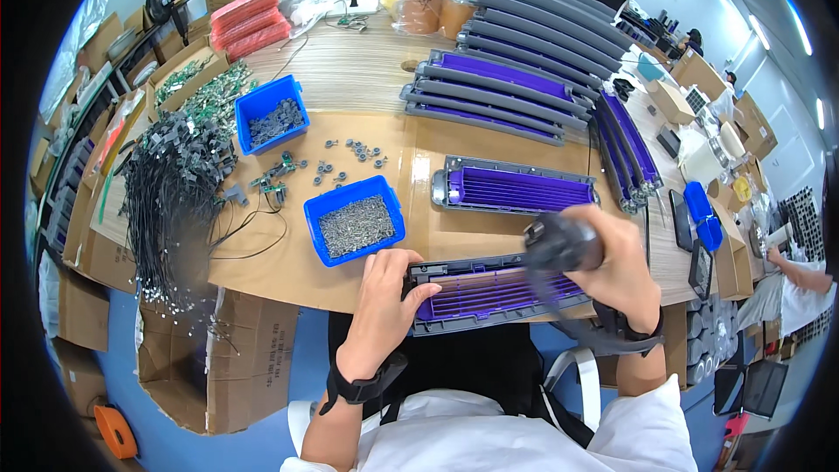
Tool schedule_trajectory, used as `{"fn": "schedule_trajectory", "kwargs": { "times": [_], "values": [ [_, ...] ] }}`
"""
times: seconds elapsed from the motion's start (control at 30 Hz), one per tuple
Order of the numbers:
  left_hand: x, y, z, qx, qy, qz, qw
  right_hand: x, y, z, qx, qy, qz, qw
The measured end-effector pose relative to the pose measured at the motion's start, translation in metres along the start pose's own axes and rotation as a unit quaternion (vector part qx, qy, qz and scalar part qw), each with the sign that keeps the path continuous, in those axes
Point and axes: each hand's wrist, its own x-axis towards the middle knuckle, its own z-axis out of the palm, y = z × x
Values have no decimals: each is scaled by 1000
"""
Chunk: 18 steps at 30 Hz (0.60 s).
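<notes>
From where I stand, the person's left hand [382,297] pinches the left end of the near housing [472,300], a long grey frame with a purple slatted middle, thumb laid on its face. That piece lies at the near edge of the bench [350,70], partly beneath the right hand [622,267], which is wrapped around a dark handheld tool [559,249]. The tool is blurred, and I can't tell whether its tip touches the housing.

Just beyond lies a second housing [524,188], apart from the first, on the brown cardboard sheet [280,275]. Farther off, more grey-and-purple housings [542,26] stand in a long row, reaching the far side.

To the left, a near blue bin [345,195] holds small metal screws, and a far blue bin [262,103] holds dark grey parts. Loose grey pieces [363,150] lie scattered near both bins. A heap of black cables [166,183] spills over the bench's left edge.
</notes>
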Motion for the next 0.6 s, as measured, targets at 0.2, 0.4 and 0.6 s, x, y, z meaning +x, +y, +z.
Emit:
{"fn": "schedule_trajectory", "kwargs": {
  "times": [0.2, 0.4, 0.6],
  "values": [
    [0, 18, -4, -86, 0, -16, 996, -41, 29, 12, -95, -49, 1, 994],
    [-12, 21, -4, -55, 28, 36, 997, -66, 23, 24, -120, 0, 34, 992],
    [-25, 19, 5, -74, 53, 79, 993, -89, 25, 33, -120, 79, 0, 990]
  ]
}}
